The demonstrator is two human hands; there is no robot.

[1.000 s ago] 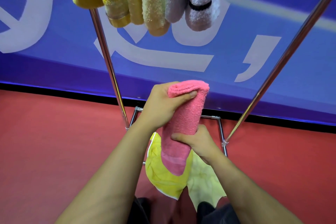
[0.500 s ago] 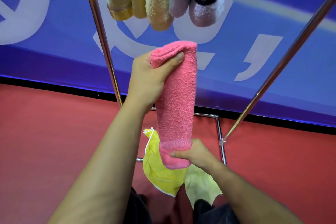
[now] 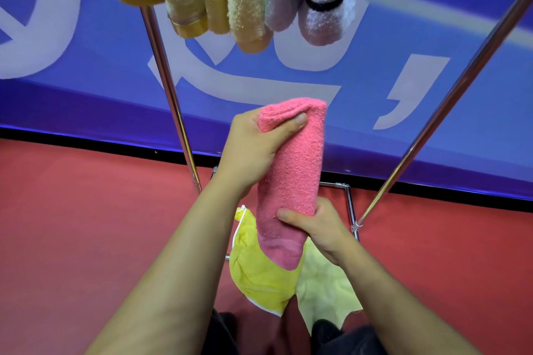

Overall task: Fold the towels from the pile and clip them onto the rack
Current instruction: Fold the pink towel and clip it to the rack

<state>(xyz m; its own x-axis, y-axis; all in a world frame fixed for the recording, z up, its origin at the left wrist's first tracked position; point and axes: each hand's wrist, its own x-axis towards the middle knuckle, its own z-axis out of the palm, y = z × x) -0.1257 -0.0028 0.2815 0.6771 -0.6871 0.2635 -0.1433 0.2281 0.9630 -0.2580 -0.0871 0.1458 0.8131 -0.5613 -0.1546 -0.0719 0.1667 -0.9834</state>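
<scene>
Change: the folded pink terry towel (image 3: 291, 179) sits lower than half a second ago, its top well below the hanging towels, and the right hand grips higher up its length.
Rack, left leg: a shiny metal pole (image 3: 170, 95) slants down to the red floor (image 3: 86, 225).
Hanging towels: a row of folded yellow, cream and lilac-white terry towels (image 3: 248, 0) hangs along the top edge; their clips are out of view.
Left hand: the left hand (image 3: 251, 150) grips the pink towel's top end, thumb curled across the front fold.
Pink towel: held nearly upright between both hands, in front of the blue banner with white lettering (image 3: 403, 81).
Right hand: the right hand (image 3: 314, 225) clasps the towel's lower part, thumb across its front, the tail hanging free below.
Pile: crumpled yellow and pale-green cloths (image 3: 268, 277) lie on the floor under the hands.
Rack, right leg: a second metal pole (image 3: 450, 101) slants up to the right.
</scene>
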